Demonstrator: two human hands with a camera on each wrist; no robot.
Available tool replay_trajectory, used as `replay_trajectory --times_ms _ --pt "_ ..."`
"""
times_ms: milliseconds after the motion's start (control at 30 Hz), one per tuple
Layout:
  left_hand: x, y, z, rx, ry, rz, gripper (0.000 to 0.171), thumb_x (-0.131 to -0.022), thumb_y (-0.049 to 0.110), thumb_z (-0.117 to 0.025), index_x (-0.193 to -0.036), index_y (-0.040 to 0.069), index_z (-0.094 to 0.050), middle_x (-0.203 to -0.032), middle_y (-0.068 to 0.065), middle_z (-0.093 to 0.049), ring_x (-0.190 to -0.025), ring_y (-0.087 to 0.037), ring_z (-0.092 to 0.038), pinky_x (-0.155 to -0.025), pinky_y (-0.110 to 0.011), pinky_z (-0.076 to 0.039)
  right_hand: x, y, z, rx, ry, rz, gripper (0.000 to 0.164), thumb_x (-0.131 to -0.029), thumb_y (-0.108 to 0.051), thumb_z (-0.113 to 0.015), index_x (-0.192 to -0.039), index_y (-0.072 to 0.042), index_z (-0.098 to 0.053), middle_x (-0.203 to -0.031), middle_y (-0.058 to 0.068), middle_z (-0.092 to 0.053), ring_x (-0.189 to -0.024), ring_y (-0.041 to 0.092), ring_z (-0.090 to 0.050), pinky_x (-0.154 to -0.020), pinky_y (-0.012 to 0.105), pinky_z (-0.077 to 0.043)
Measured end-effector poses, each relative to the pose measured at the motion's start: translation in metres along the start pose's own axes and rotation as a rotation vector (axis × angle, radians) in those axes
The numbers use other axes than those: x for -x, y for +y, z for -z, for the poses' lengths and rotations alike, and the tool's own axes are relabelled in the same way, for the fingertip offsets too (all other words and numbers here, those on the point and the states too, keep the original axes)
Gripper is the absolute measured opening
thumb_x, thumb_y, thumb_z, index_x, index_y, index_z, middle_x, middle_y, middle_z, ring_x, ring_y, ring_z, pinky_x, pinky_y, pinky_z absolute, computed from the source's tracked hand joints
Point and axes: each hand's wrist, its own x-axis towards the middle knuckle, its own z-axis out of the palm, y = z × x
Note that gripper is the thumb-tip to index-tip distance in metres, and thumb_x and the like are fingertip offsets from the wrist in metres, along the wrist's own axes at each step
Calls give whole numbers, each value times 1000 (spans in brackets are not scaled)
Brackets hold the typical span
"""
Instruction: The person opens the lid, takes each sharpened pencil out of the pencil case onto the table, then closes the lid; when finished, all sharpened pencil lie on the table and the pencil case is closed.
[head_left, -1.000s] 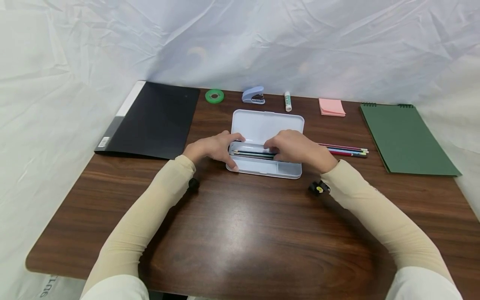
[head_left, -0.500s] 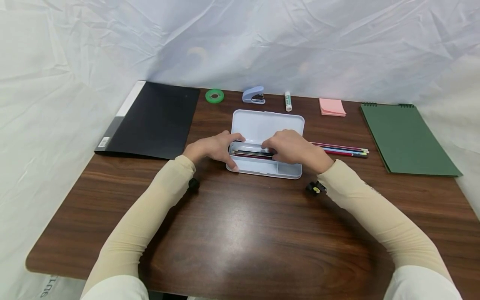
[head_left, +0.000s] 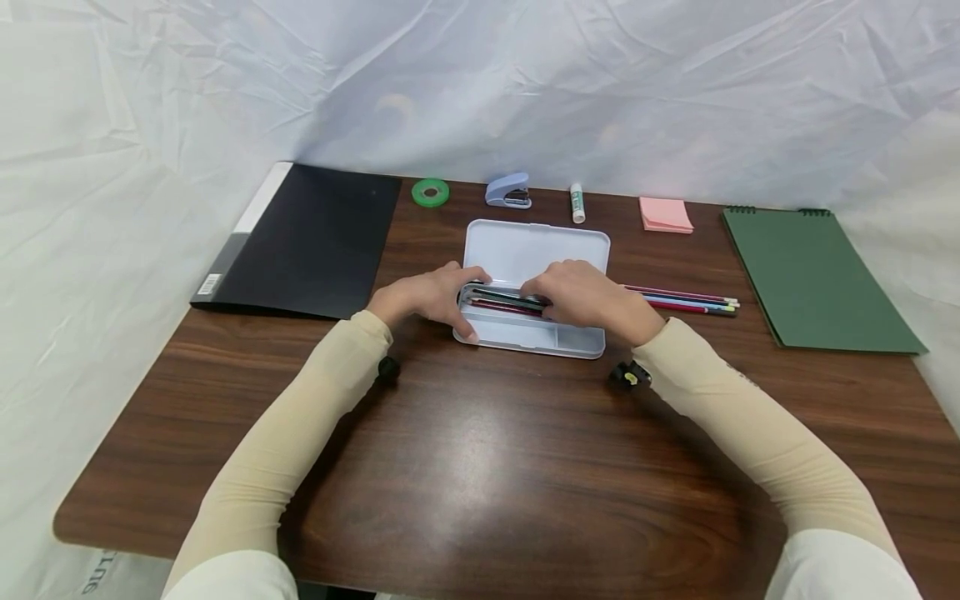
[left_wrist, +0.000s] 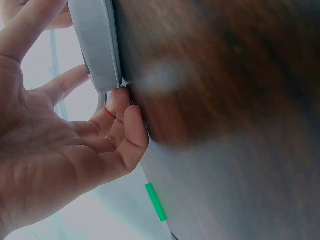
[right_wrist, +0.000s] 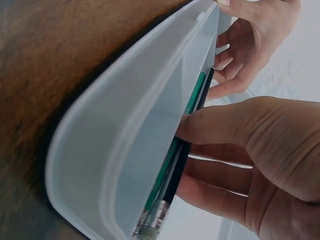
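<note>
A white pencil case (head_left: 517,332) lies with its lid folded back, several pencils lying lengthwise in its long compartment. My left hand (head_left: 431,293) grips the left end, thumb at the front edge and index finger toward the hinge side; in the left wrist view its other fingers curl against the case's end wall. Over the right part of the case, my right hand (head_left: 581,292) pinches green and black pencils (right_wrist: 172,172) between thumb and fingers, their metal-banded ends toward the right wrist camera. Red pencils (head_left: 498,309) lie in front of the dark ones.
More pencils (head_left: 693,305) lie on the table right of the case, partly behind the right wrist. Along the back are green tape (head_left: 431,192), a stapler (head_left: 508,191), a glue stick (head_left: 577,203) and pink sticky notes (head_left: 666,215). A black folder (head_left: 315,242) lies left, a green spiral notebook (head_left: 821,279) right.
My right hand has shifted slightly left over the case. The dark pencils in its fingers have moved toward the hinge side, showing the red ones. The left hand stays in place.
</note>
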Motion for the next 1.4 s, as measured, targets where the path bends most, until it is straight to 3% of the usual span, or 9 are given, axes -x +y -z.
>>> replay_trajectory --times_ms 600,867,1400 --pt "-1 0 0 -5 -2 2 93 -76 39 -87 -152 28 -34 -140 -15 -39 -122 -29 -46 -104 -47 -41 2 1 7 -75 -37 -20 36 -87 0 -71 -121 -12 -72 -95 7 -73 -77 20 -58 -75 40 -49" --pt "-1 0 0 0 4 3 93 -75 37 -88 -151 27 -34 -139 -15 -39 -122 -29 -45 -104 -46 -40 13 7 11 -98 -31 -30 35 -88 0 -70 -121 -11 -72 -103 8 -74 -83 19 -64 -75 40 -52" --pt "1 1 0 6 10 5 94 -75 37 -87 -152 27 -34 -139 -15 -39 -122 -29 -45 -104 -46 -40 47 30 14 -83 -7 -76 35 -86 1 -70 -118 -12 -73 -101 5 -75 -79 15 -61 -70 37 -50"
